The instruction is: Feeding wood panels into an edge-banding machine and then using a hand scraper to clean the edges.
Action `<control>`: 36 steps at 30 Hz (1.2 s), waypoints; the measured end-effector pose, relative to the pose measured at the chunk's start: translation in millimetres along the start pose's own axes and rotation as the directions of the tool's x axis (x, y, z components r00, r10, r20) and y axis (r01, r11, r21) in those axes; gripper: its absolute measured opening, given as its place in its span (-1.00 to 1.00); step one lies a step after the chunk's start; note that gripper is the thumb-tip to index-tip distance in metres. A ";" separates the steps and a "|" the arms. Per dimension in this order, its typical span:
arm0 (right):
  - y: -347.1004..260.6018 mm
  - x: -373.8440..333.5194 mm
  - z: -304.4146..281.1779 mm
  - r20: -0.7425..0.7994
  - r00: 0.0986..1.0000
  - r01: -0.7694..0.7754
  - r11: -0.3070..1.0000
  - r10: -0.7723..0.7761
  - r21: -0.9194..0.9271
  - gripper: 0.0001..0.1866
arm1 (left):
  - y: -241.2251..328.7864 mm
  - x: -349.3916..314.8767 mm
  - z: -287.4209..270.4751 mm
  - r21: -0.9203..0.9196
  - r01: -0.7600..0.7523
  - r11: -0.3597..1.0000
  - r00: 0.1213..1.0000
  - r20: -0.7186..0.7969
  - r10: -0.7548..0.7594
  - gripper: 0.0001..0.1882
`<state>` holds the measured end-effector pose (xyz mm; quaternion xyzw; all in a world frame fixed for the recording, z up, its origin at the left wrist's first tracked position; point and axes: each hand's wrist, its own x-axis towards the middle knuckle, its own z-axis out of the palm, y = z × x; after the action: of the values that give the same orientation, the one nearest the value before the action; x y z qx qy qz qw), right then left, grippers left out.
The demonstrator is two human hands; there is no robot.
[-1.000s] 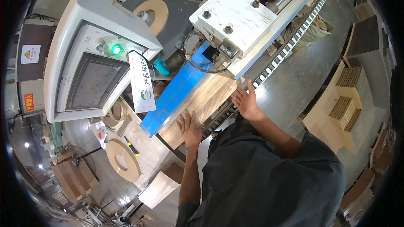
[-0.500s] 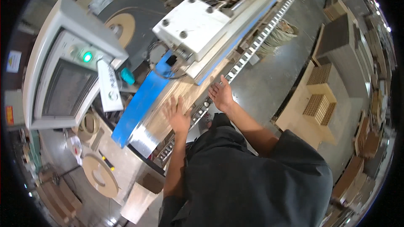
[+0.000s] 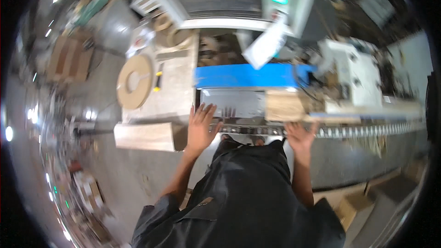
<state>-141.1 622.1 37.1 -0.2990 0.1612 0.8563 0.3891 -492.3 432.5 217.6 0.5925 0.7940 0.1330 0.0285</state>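
Head: left hand [image 3: 199, 130], right hand [image 3: 300, 138] (both splayed)

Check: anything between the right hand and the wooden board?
Nothing visible blocks the right hand from the wooden board. The roller strip runs along the board's near edge, beneath the hand; contact is too blurred to tell.

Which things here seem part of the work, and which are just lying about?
Seemingly in use:
wooden board, near the right hand
shiny grey plate, near the left hand
blue bar, beyond both

Apparently lying about:
flat brown ring
yellow and black tool beside it
brown stack, far left
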 end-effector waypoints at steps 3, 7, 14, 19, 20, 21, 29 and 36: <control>-24.8 -34.3 36.0 0.007 0.999 0.052 0.996 -0.053 0.075 0.17 | -66.8 -44.1 -50.4 0.114 0.198 0.974 0.980 -0.054 -0.193 -0.19; -83.6 -36.0 23.1 -0.153 0.982 0.121 0.992 -0.115 0.034 0.31 | -173.2 -95.7 -89.8 0.189 0.205 0.960 0.956 0.170 -0.238 0.13; -149.8 -44.2 19.5 -0.183 0.963 0.197 0.980 -0.199 -0.027 0.40 | -272.0 -165.6 -89.5 0.417 0.165 0.894 0.769 0.513 -0.381 0.75; -171.8 -39.0 18.4 -0.194 0.894 0.394 0.915 -0.404 -0.088 0.30 | -284.8 -181.2 -82.5 0.398 0.102 0.912 0.800 0.511 -0.313 0.74; -172.8 -41.6 20.8 -0.205 0.873 0.435 0.896 -0.443 -0.086 0.27 | -285.6 -183.0 -83.5 0.398 0.103 0.911 0.800 0.512 -0.314 0.74; -178.3 -45.4 18.9 -0.207 0.867 0.446 0.891 -0.453 -0.081 0.27 | -290.2 -175.7 -81.5 0.389 0.076 0.918 0.812 0.509 -0.283 0.70; -247.2 -32.1 -32.2 -0.185 0.751 0.621 0.773 -0.634 -0.129 -0.07 | -281.2 -168.9 -90.5 0.365 0.040 0.930 0.799 0.547 -0.249 0.58; -290.1 19.2 -84.6 -0.224 0.747 0.602 0.780 -0.625 -0.170 0.19 | -218.8 -82.4 -91.5 0.403 0.001 0.915 0.871 0.450 -0.199 0.55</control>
<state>103.0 777.2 -52.8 -0.4648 0.0678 0.6383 0.6099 -690.6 280.7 242.9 0.5575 0.8022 -0.1811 0.1135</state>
